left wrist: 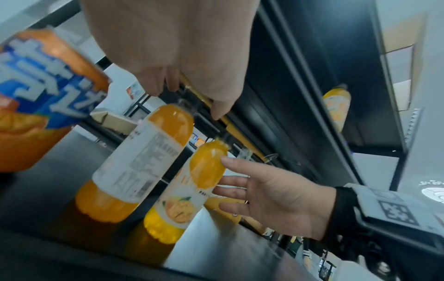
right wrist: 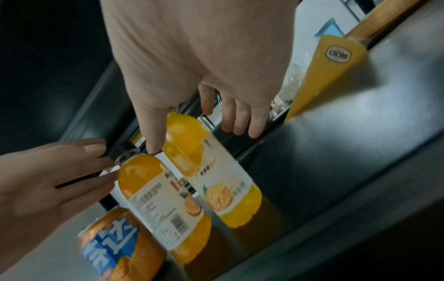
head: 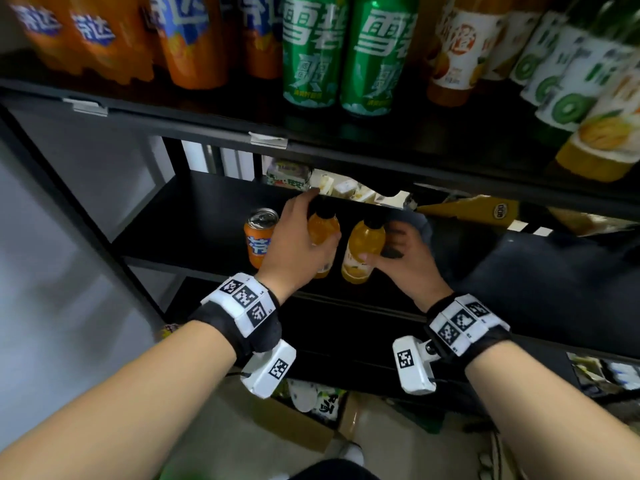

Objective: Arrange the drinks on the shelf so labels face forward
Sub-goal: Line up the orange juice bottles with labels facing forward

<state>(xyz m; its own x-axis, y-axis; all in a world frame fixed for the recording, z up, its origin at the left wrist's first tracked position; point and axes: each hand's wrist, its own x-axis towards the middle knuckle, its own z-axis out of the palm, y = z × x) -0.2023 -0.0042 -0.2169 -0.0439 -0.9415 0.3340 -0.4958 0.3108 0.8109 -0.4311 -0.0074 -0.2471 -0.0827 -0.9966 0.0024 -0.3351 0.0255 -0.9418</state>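
Two orange juice bottles with black caps stand side by side on the black middle shelf [head: 194,216]. My left hand [head: 298,237] is draped over the left bottle [head: 323,232], fingers over its cap and thumb against its shoulder. That bottle [left wrist: 144,161] turns its barcode panel toward the front. My right hand [head: 398,251] holds the right bottle [head: 365,242], thumb on the front and fingers touching its right side. The right bottle [right wrist: 216,171] shows its fruit picture. An orange Fanta can [head: 259,240] stands just left of my left hand, logo forward.
The shelf above carries Fanta bottles [head: 194,39], two green Sprite cans [head: 311,50] and juice bottles [head: 453,46]. Snack packs [head: 346,187] and a yellow bag [head: 485,211] lie behind and right of the bottles. A cardboard box [head: 294,424] sits on the floor below.
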